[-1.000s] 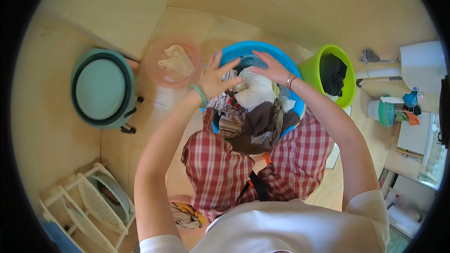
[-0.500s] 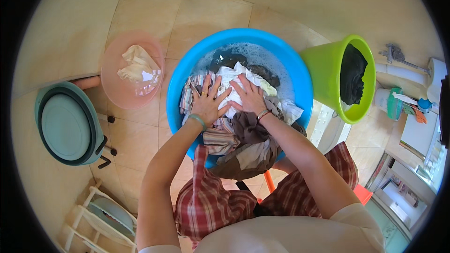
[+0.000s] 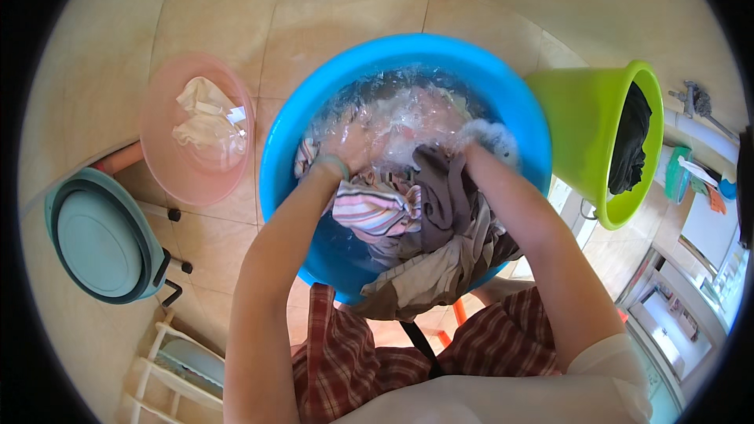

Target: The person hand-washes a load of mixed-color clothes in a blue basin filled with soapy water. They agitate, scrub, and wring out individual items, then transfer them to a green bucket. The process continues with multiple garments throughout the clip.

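Note:
A big blue basin [image 3: 276, 122] stands in front of me, full of soapy water and clothes. My left hand [image 3: 347, 145] and my right hand [image 3: 449, 119] are down in the water, wet and pressed into the laundry. Splashes and foam hide the fingers of both, so whether they grip anything is unclear. Between my forearms lies a pink-and-white striped garment [image 3: 377, 208] next to a dark greyish-brown one [image 3: 441, 188]. Beige and brown cloth [image 3: 436, 267] hangs over the basin's near rim. The white garment is mostly lost under the churned water.
To the left is a translucent pink basin [image 3: 161, 169] with cream cloth [image 3: 208, 122] inside. Below it sits a grey-green folding basin [image 3: 106, 247]. A lime-green bucket [image 3: 577, 126] holding dark cloth [image 3: 631, 141] tilts at the right. A slatted rack [image 3: 169, 381] stands lower left.
Both hands have sunk from the top of the clothes into the water, which now splashes around them. The white garment has gone under, and the view has shifted slightly.

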{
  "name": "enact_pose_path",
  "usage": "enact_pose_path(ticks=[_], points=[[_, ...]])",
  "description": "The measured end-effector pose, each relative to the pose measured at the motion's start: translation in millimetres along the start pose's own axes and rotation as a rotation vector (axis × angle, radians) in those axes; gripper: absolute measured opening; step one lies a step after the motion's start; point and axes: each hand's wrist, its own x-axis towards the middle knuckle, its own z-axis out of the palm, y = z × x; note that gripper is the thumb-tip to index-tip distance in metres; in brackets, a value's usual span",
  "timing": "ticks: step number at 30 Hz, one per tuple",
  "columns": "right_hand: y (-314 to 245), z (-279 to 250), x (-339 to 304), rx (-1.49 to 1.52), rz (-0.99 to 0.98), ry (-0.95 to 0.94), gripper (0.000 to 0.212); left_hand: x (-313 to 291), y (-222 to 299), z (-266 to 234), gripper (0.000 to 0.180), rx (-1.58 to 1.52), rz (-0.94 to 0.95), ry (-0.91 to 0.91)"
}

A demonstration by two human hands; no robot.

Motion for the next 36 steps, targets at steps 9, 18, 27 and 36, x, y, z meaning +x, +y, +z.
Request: enact_pose_path(ticks=[9,18,27,36], points=[[-6,-52,-11,0.135,0.005,0.061,0.034,13,16,-66,0.024,-0.406,-0.248,0.300],[-47,-39,-207,0.054,-0.287,0.199,0.080,-109,106,-114,0.104,-0.182,0.147,-0.058],[-22,78,-202,-0.589,-0.210,0.243,0.061,-118,139,18,0.105,0.365,0.052,-0.170],[-31,21,-188,0.045,-0.221,0.112,0.065,-94,106,-44,0.076,0.158,0.182,-0.166]])
